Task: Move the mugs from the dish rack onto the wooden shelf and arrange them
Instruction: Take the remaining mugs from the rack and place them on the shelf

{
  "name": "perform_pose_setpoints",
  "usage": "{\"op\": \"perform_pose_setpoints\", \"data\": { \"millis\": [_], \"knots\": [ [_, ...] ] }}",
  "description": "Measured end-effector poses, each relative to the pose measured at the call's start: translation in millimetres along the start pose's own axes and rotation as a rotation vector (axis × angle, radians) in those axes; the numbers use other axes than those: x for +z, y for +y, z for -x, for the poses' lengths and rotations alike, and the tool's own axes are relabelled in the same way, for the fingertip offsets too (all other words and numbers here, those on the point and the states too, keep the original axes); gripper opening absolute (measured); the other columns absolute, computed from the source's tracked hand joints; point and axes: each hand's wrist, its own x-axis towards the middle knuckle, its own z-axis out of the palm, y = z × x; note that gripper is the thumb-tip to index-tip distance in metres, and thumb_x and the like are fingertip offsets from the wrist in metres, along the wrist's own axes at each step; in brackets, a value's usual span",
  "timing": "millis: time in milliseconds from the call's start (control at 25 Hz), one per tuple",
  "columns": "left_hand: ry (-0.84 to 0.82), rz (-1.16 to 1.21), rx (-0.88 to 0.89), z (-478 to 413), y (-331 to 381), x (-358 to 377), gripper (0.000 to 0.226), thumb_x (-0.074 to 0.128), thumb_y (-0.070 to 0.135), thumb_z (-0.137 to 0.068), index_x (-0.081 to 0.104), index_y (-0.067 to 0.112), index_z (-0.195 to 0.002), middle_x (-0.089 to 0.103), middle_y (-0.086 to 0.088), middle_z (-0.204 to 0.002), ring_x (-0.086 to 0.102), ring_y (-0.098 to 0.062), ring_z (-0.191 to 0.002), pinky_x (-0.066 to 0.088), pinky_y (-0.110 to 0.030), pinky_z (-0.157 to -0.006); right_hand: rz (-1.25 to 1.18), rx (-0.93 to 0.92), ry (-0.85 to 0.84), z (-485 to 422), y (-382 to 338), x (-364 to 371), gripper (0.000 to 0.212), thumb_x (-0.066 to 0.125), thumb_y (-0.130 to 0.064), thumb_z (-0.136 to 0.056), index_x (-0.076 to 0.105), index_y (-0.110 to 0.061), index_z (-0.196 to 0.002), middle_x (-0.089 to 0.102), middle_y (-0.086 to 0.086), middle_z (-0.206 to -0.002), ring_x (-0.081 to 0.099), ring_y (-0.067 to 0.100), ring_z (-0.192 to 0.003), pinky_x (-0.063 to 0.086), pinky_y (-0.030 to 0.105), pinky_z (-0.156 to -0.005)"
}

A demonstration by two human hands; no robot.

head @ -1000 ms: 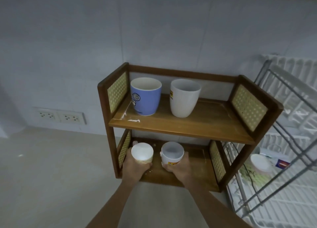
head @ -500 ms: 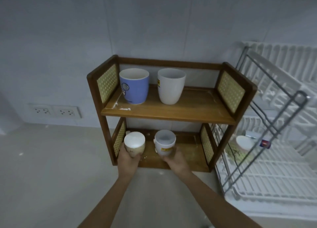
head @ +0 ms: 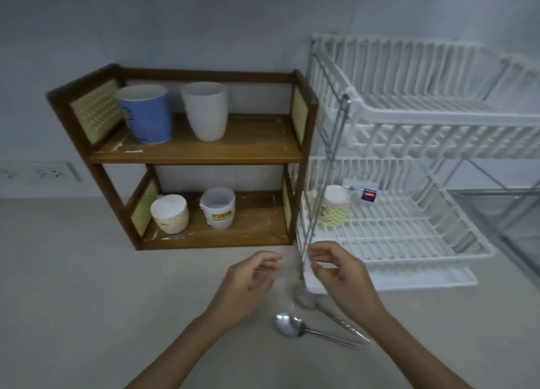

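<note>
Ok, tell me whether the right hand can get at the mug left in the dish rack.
Probably yes. The right hand is empty, near the dish rack, and the mug sits on the open-topped lower tier; only the metal frame post stands partly between.

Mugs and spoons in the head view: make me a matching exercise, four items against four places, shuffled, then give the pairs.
Items
1. blue mug
2. white mug with yellow label
3. yellow-patterned mug
4. spoons

Places
A. lower tier of the dish rack
B. counter, in front of the person's hands
C. top board of the wooden shelf, left
D. bottom board of the wooden shelf

Pairs: 1-C, 2-D, 3-A, 4-B
</note>
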Motion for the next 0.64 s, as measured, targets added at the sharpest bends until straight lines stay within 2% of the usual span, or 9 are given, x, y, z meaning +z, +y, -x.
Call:
{"op": "perform_pose_setpoints", "data": {
  "millis": [80, 160, 280, 360, 520, 640],
  "knots": [
    [-0.083, -0.001, 0.117, -9, 27, 33, 0.031, 0.059, 0.009, -0.091, 0.064, 0.034, -0.107, 0.070, 0.020, -0.101, 0.064, 0.002, -0.099, 0.046, -0.009, -0.084, 0.071, 0.010, 0.026, -5, 14, -37, 0.039, 0.062, 0.004, -0.082, 0.063, -0.034, -0.091, 0.070, -0.011, -0.094, 0.066, 0.000, -0.084, 0.052, 0.012, -0.069],
    [-0.123, -0.098, 0.267, -25, 47, 67, 0.024, 0.058, 0.011, -0.091, 0.067, 0.025, -0.108, 0.069, 0.017, -0.104, 0.062, 0.003, -0.101, 0.045, -0.010, -0.087, 0.137, 0.017, 0.049, -19, 31, -69, 0.034, 0.060, 0.005, -0.082, 0.064, -0.028, -0.090, 0.070, -0.010, -0.090, 0.065, 0.002, -0.080, 0.050, 0.010, -0.071],
    [-0.157, -0.381, 0.428, -61, 61, 104, 0.026, 0.058, 0.009, -0.089, 0.065, 0.015, -0.113, 0.068, 0.001, -0.113, 0.059, -0.013, -0.106, 0.045, -0.024, -0.092, 0.226, 0.024, 0.054, -57, 57, -108, 0.023, 0.062, -0.001, -0.084, 0.065, -0.021, -0.095, 0.068, -0.004, -0.091, 0.065, 0.014, -0.085, 0.043, 0.003, -0.071],
    [-0.149, -0.694, 0.494, -93, 63, 123, 0.035, 0.058, 0.004, -0.087, 0.062, 0.012, -0.121, 0.064, -0.006, -0.121, 0.056, -0.024, -0.114, 0.042, -0.035, -0.098, 0.293, 0.065, 0.039, -90, 75, -129, 0.021, 0.064, -0.007, -0.085, 0.065, -0.015, -0.104, 0.068, 0.002, -0.102, 0.064, 0.019, -0.095, 0.041, 0.010, -0.073],
    [-0.191, -1.480, 0.445, -159, 67, 138, 0.050, 0.049, 0.004, -0.092, 0.038, 0.010, -0.140, 0.040, -0.012, -0.146, 0.029, -0.032, -0.138, 0.017, -0.049, -0.115, 0.400, 0.165, -0.014, -153, 107, -153, 0.050, 0.068, -0.019, -0.084, 0.049, -0.009, -0.129, 0.057, 0.012, -0.130, 0.055, 0.027, -0.115, 0.037, 0.024, -0.082],
    [-0.293, -1.803, 0.365, -193, 69, 145, 0.061, 0.053, 0.010, -0.093, 0.024, 0.011, -0.147, 0.021, -0.014, -0.156, 0.011, -0.035, -0.144, 0.006, -0.053, -0.116, 0.295, 0.226, -0.024, -187, 125, -157, 0.068, 0.074, -0.019, -0.078, 0.040, -0.009, -0.135, 0.054, 0.013, -0.132, 0.054, 0.027, -0.117, 0.039, 0.026, -0.080]
  ]
}}
